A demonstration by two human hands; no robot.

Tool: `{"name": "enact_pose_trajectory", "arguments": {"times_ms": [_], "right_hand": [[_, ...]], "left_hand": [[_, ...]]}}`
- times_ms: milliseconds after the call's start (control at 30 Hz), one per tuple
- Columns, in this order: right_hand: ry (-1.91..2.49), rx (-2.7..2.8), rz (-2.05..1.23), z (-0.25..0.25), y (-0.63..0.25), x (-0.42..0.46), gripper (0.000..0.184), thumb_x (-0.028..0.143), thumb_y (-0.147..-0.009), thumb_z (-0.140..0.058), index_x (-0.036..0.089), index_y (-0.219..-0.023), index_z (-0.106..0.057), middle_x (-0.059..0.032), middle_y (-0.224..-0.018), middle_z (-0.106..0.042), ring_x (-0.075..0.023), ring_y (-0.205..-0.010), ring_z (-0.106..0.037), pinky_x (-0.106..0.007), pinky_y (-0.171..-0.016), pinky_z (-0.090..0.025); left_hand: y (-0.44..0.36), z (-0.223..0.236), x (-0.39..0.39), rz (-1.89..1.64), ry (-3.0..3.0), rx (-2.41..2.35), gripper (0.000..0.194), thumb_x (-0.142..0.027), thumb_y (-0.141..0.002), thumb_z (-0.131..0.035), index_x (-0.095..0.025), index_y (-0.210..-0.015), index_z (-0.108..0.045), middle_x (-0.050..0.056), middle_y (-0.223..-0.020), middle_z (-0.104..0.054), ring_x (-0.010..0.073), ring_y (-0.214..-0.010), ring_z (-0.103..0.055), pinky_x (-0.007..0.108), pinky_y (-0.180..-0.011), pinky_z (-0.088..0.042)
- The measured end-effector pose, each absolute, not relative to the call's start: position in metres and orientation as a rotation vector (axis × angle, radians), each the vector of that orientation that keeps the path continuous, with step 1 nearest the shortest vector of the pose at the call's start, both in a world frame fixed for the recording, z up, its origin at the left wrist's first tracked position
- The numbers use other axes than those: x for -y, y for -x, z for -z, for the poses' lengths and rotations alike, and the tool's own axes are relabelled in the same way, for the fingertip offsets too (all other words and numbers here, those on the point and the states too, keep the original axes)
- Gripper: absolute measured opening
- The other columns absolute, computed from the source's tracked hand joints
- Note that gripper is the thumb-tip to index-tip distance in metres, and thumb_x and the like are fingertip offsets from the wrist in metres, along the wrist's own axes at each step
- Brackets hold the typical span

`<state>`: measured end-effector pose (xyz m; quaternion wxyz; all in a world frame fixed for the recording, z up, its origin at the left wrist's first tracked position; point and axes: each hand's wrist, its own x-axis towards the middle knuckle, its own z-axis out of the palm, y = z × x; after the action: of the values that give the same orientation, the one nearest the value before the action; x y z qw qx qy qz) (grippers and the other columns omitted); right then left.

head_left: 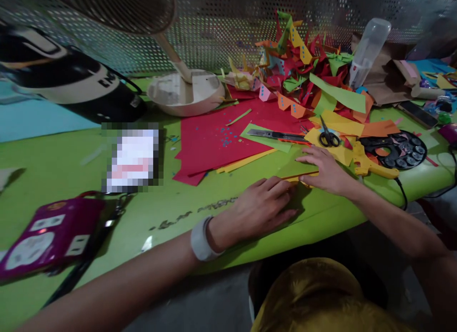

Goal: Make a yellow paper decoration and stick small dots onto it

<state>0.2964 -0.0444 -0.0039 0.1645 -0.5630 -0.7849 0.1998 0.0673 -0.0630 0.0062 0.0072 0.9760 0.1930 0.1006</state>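
A narrow piece of folded yellow paper (pixel 294 178) lies on the green table near its front edge. My left hand (pixel 262 206), with a light grey band on the wrist, has its fingers curled down over the paper's left end, and its thumb points right. At the other end my right hand (pixel 326 172) rests with fingers stretched and apart, the thumb touching the paper. Just beyond the hands are a box cutter (pixel 276 134) on a green paper piece and black-handled scissors (pixel 328 137) on yellow paper. Part of the folded paper is hidden by my fingers.
Red paper sheets (pixel 210 144) lie beyond my left hand. Behind them rises a pile of coloured paper cutouts (pixel 296 79). A yellow glue gun (pixel 373 165) and black round tray (pixel 410 151) sit right; a fan base (pixel 185 96), black bottle (pixel 78 79) and purple power strip (pixel 53 232) left.
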Motion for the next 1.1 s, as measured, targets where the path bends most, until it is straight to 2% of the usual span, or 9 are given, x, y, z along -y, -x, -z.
{"name": "enact_pose_trajectory", "arguments": {"times_ms": [267,400,533,833,967,1100], "right_hand": [[1.649,2.235,-0.589,-0.001,-0.293,0.046,0.059,0.036,-0.070,-0.076,0.020,-0.126,-0.065,-0.0129,-0.147,-0.050,-0.0351,-0.142,-0.036,-0.057,-0.116,-0.027],[1.673,2.244,-0.623,-0.006,-0.292,0.046,0.058,0.034,-0.071,-0.074,0.018,-0.127,-0.065,-0.0136,-0.149,-0.048,-0.0353,-0.143,-0.034,-0.057,-0.116,-0.026],[1.643,2.240,-0.599,-0.003,-0.293,0.045,0.054,0.031,-0.071,-0.074,0.022,-0.124,-0.066,-0.0100,-0.148,-0.050,-0.0347,-0.143,-0.034,-0.056,-0.116,-0.026],[1.604,2.307,-0.590,-0.002,-0.294,0.044,0.059,0.042,-0.074,-0.074,0.022,-0.129,-0.063,-0.0124,-0.150,-0.046,-0.0349,-0.144,-0.032,-0.057,-0.115,-0.027],[1.622,2.320,-0.609,-0.004,-0.293,0.043,0.060,0.040,-0.076,-0.073,0.020,-0.131,-0.062,-0.0136,-0.151,-0.045,-0.0350,-0.145,-0.030,-0.053,-0.116,-0.028],[1.617,2.303,-0.619,-0.005,-0.292,0.043,0.055,0.040,-0.078,-0.072,0.023,-0.129,-0.064,-0.0111,-0.149,-0.048,-0.0351,-0.145,-0.031,-0.055,-0.115,-0.028]], "left_hand": [[-0.067,-0.006,0.063,-0.323,-3.037,-0.593,0.036,-0.040,-0.099,-0.046,-0.012,-0.097,-0.068,0.013,-0.110,-0.066,0.0253,-0.093,-0.062,0.039,-0.077,-0.055],[-0.065,-0.007,0.063,-0.356,-3.056,-0.588,0.037,-0.042,-0.099,-0.045,-0.013,-0.097,-0.068,0.012,-0.112,-0.067,0.0251,-0.096,-0.063,0.038,-0.079,-0.054],[-0.064,-0.008,0.063,-0.361,-3.044,-0.567,0.036,-0.042,-0.099,-0.046,-0.014,-0.096,-0.068,0.013,-0.111,-0.068,0.0247,-0.096,-0.063,0.037,-0.080,-0.054],[-0.062,-0.013,0.058,-0.389,-3.028,-0.476,0.035,-0.038,-0.100,-0.044,-0.015,-0.099,-0.070,0.012,-0.111,-0.069,0.0229,-0.095,-0.064,0.035,-0.081,-0.054],[-0.061,-0.015,0.056,-0.399,-3.009,-0.442,0.034,-0.036,-0.100,-0.044,-0.015,-0.099,-0.071,0.012,-0.113,-0.070,0.0234,-0.094,-0.065,0.035,-0.081,-0.055],[-0.060,-0.017,0.055,-0.363,-2.982,-0.439,0.030,-0.034,-0.098,-0.047,-0.016,-0.097,-0.071,0.011,-0.118,-0.069,0.0232,-0.096,-0.066,0.035,-0.082,-0.054]]}}
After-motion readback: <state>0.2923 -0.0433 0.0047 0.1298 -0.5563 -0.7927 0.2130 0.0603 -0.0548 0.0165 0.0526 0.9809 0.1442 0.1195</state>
